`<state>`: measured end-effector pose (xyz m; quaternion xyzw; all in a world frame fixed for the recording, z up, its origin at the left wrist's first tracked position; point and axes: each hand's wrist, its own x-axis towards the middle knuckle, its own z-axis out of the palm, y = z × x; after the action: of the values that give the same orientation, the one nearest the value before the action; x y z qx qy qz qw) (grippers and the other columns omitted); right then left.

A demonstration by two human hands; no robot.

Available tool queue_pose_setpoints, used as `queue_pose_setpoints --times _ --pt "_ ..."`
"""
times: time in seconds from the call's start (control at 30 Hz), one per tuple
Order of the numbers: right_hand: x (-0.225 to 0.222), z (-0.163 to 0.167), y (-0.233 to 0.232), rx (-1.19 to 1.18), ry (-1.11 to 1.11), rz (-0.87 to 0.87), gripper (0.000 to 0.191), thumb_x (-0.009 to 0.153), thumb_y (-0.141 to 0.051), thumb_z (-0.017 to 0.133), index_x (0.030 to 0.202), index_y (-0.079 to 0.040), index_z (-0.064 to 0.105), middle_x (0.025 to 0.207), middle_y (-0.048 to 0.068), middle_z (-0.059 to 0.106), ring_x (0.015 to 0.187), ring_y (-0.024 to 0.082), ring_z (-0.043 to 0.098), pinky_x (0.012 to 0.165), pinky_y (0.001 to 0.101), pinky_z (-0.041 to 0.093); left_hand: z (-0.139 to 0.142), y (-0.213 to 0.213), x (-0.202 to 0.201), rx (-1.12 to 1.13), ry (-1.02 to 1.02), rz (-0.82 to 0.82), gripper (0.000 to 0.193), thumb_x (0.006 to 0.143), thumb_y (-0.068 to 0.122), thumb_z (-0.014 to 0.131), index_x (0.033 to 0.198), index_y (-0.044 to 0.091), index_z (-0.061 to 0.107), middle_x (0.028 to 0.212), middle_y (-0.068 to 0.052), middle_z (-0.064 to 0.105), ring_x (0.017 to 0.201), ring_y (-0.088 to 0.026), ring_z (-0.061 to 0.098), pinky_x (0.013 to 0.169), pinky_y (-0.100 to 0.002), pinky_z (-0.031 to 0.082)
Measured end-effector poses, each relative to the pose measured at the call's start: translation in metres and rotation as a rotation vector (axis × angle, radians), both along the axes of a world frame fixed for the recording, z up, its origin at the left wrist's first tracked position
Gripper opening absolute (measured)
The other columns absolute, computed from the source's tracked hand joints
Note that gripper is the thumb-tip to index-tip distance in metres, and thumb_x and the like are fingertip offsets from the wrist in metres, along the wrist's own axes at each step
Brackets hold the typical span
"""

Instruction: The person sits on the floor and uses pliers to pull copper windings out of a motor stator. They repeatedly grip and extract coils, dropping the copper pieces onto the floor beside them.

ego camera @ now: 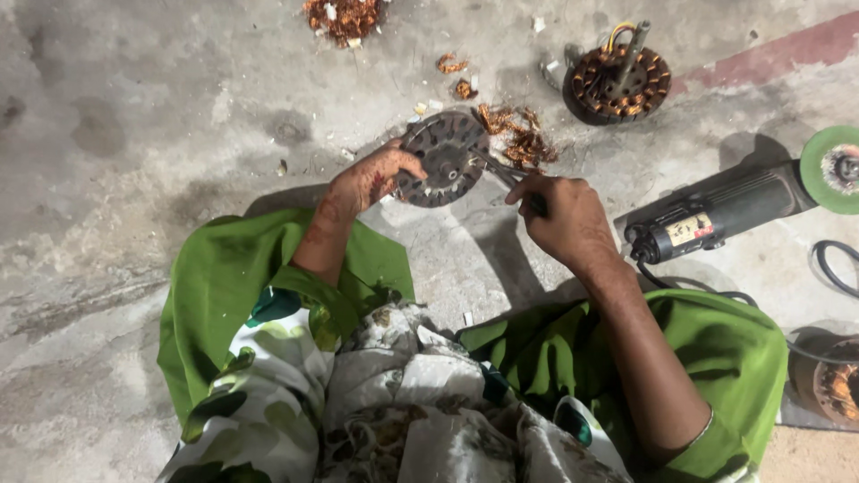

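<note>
- The round dark motor core [443, 159] stands tilted on the concrete floor [134, 134], roughly mid-floor toward the far edge, its flat face turned toward the person.
- The left hand [371, 179] grips the core's left rim, fingers clamped over the edge.
- The right hand [559, 215] is closed around the handles of metal pliers [497, 170]; their long axis runs from the hand up-left, tips at the core's right rim.
- Loose copper wire scraps [519, 139] lie just beyond the core on its right.
- A second wound core [617, 82] stands farther off, toward the far right.
- An angle grinder [725, 210] lies near the right edge, its green disc pointing right.
- Open floor stretches left of the core.
</note>
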<state>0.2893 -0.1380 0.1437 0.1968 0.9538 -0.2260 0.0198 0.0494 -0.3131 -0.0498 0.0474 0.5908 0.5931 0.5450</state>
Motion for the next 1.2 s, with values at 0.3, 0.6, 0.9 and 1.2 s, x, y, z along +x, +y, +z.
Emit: queue_pose_setpoints --times 0.3,0.6,0.9,1.2 --pt "-0.002 -0.033 -0.006 0.2 0.021 0.134 0.037 0.082 0.005 0.059 0.11 -0.012 0.077 0.06 0.009 0.07 0.042 0.017 0.055 0.041 0.0345 0.049 0.009 0.003 -0.006 -0.017 0.102 -0.182 0.096 0.072 0.041 0.085 0.153 -0.001 0.054 0.155 -0.013 0.059 0.074 -0.011 0.045 0.079 -0.024 0.044" --pt "0.001 -0.037 -0.003 0.096 0.118 0.158 0.033 0.083 0.004 0.06 0.108 -0.011 0.075 0.065 0.007 0.071 0.046 0.011 0.058 0.052 0.0324 0.054 0.062 0.0 -0.006 0.04 -0.154 0.098 0.136 0.065 0.091 0.048 0.158 0.015 -0.015 0.165 -0.03 0.013 0.155 -0.042 0.023 0.12 -0.064 0.021" --pt "-0.004 -0.007 -0.003 0.011 0.014 0.052 0.025 0.09 -0.001 0.061 0.102 -0.016 0.077 0.081 0.007 0.076 0.052 0.017 0.067 0.052 0.0342 0.059 0.068 0.0 -0.005 -0.042 -0.063 0.082 0.125 0.066 0.088 0.047 0.163 0.022 0.002 0.167 -0.021 0.014 0.15 -0.042 0.025 0.112 -0.068 0.027" --pt "0.004 0.022 0.004 -0.024 0.115 0.061 0.016 0.084 -0.006 0.072 0.096 -0.015 0.078 0.081 0.01 0.076 0.069 0.025 0.074 0.069 0.0387 0.057 0.069 -0.001 -0.009 -0.031 -0.027 0.026 0.12 0.069 0.087 0.049 0.163 0.024 0.008 0.162 -0.019 0.024 0.146 -0.038 0.037 0.112 -0.062 0.041"
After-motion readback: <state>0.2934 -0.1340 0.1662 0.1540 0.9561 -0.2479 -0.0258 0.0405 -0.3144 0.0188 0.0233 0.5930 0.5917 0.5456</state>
